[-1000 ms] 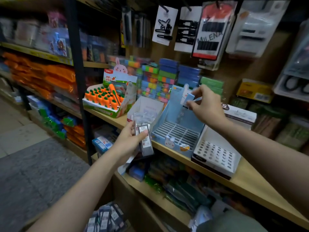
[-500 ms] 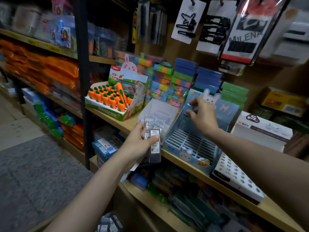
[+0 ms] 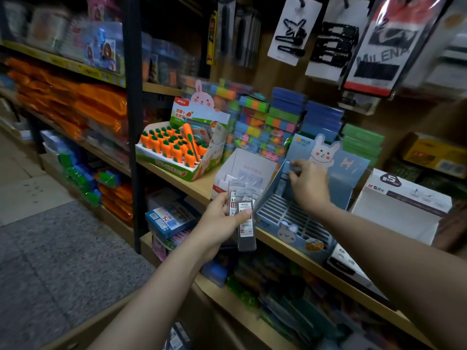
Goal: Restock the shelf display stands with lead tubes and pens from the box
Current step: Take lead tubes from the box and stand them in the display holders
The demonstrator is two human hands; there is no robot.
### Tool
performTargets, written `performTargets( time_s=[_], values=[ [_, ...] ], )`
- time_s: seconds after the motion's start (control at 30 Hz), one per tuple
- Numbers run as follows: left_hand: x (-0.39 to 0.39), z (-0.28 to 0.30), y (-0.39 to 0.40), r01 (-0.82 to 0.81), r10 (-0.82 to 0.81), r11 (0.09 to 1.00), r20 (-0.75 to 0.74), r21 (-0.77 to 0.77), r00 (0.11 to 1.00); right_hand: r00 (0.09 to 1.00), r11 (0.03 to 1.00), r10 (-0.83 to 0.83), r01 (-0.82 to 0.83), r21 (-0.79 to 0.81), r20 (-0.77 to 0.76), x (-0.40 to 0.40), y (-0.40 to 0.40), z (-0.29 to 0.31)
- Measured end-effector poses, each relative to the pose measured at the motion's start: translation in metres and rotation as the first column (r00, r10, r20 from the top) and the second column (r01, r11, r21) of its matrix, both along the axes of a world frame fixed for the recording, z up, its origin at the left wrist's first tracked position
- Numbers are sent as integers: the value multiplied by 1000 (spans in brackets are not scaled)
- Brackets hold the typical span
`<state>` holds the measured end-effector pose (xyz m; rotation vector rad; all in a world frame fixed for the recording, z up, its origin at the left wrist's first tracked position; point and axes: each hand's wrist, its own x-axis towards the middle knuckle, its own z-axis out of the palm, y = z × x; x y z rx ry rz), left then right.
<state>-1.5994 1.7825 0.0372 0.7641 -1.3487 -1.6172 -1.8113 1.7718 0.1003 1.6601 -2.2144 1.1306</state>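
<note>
Closest to me, my left hand (image 3: 222, 221) grips a small fan of lead tubes (image 3: 244, 218), thumb across their white labels; a "0.7" shows on one, the rest of the print is too small to read. The tubes hang over the front edge of the wooden shelf (image 3: 298, 258), their lower ends dropping below it.

Just past them, my right hand (image 3: 309, 185) reaches into the blue display stand (image 3: 298, 221), which sits at the shelf's front edge. The fingers are curled and pinch something pale blue against the stand's left wall; I think it is one more lead tube, but motion blur hides it. The stand has a slotted white floor, a rabbit face on its front lip and a white rabbit with "Hi" on its backboard.

To the left of it sits a white open box (image 3: 242, 170), touching the blue stand. To the right, at the shelf's front edge, stands a white display stand (image 3: 404, 210) printed "M&G" with a large "5" badge.

Further left along the shelf, the carrot tray (image 3: 177, 150) holds orange carrot-shaped pieces under a pink rabbit header with an M&G logo and Chinese characters.

Behind, at the back of the shelf, are stacks of coloured blocks (image 3: 275, 122). Above hang hair-clip cards (image 3: 293, 31), one packet reading "MILENA".
</note>
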Motion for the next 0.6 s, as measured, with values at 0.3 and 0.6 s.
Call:
performTargets(
  time_s=[0.3,0.6],
  values=[
    [-3,2,13,141,-133,989,-152,42,979,904,968,238,-253,-6,355,33,50,7],
    [-5,4,18,72,-83,993,-123,-88,989,856,899,356,-423,112,374,62,71,13]
  ],
)
